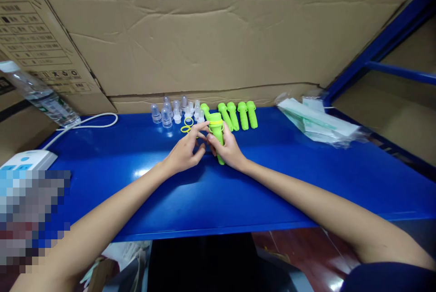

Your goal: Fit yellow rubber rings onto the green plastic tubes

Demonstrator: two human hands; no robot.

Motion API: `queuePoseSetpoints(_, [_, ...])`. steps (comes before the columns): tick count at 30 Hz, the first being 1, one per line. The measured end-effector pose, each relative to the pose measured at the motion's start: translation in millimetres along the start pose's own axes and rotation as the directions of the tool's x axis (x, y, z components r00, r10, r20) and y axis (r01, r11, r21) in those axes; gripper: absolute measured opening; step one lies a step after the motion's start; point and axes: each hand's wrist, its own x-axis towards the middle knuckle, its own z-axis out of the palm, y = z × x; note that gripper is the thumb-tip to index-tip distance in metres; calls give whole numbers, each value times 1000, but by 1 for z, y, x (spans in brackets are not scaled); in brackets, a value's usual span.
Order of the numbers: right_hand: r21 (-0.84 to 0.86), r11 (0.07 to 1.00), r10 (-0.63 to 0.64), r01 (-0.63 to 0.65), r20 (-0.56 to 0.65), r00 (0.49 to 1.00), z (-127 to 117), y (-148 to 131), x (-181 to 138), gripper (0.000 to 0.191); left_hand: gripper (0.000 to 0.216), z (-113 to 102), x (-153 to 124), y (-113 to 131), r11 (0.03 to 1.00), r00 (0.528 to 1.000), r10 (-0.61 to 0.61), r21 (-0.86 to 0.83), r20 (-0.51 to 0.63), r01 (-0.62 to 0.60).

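Note:
My right hand [230,149] is wrapped round a bright green plastic tube [217,135], held upright over the blue table [272,178]. A yellow ring sits round the tube's top rim. My left hand [185,151] pinches at that yellow ring with thumb and forefinger. Behind the hands lie more green tubes [238,115] in a row. Several clear plastic caps [172,111] stand to their left, with loose yellow rings [187,125] on the table beside them.
A cardboard wall [204,33] stands behind the table. A clear water bottle [37,94] leans at far left above a white power strip [29,159] and cable. Plastic bags with paper [316,121] lie at right by a blue frame [381,42].

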Motion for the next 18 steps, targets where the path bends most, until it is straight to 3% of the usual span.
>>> queuePoseSetpoints(8, [93, 995, 39, -43, 45, 998, 2, -4, -3, 41, 44, -8, 10, 11, 995, 997, -82, -56, -6, 81])
queuePoseSetpoints(18, [137, 989, 52, -56, 29, 998, 2, 1, 1, 41, 51, -7, 8, 9, 996, 997, -81, -29, -9, 81])
